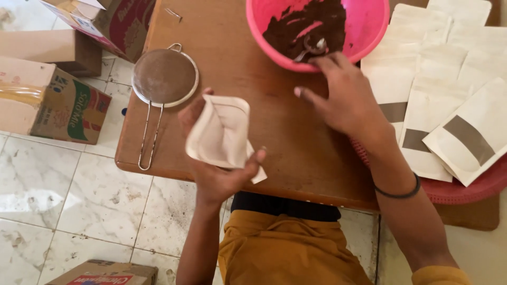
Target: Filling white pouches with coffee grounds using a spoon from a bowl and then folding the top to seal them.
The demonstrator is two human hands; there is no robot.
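My left hand (214, 158) holds a small white stand-up pouch (222, 132) open-mouthed above the near edge of the wooden table (248, 79). My right hand (343, 95) reaches to the rim of a pink bowl (369, 26) that holds dark brown powder (311, 24). Its fingers grip the handle of a metal spoon (312, 48) resting in the powder. A dark band sits on my right wrist.
A round metal sieve (163, 79) with a wire handle lies on the table's left side. Several white pouches (443, 95) with brown strips are piled on a red tray (470, 190) at right. Cardboard boxes (58, 100) stand on the tiled floor to the left.
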